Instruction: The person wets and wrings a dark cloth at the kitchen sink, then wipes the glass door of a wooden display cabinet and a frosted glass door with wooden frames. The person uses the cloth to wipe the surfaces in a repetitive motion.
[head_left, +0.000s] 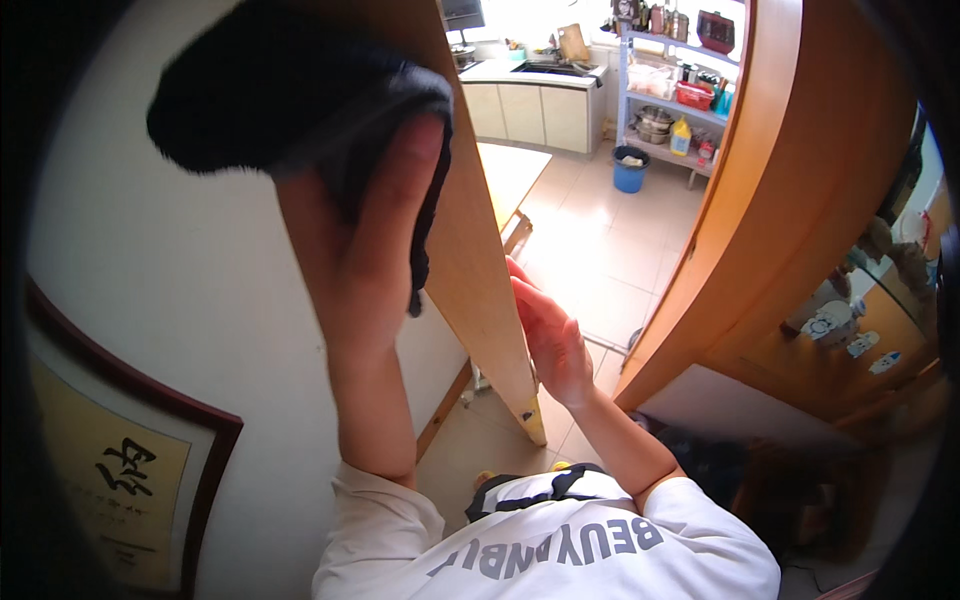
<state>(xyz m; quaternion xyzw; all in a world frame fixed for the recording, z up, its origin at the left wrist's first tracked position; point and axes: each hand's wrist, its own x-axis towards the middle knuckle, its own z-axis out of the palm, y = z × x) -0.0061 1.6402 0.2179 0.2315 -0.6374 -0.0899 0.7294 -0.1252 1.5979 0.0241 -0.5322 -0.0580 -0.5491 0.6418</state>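
Note:
My left hand (367, 232) is raised high and grips a black cloth (285, 90), thumb towards the door. The cloth drapes over the fingers, hiding most of them, and a loose end hangs below the thumb. It lies against or just in front of the upper part of a wooden door (480, 262), seen nearly edge-on; contact is not clear. Lower down, my right hand (555, 345) is at the door's right face, fingers extended and fingertips at the wood. Nothing shows in that hand.
Left of the door, a framed calligraphy piece (217, 465) hangs on a white wall (180, 285). A wooden door frame (720, 247) and a cabinet (832, 360) with stickers stand at right. Beyond are a table (514, 176), blue bucket (628, 178), shelf rack (624, 97) and kitchen counter (517, 112).

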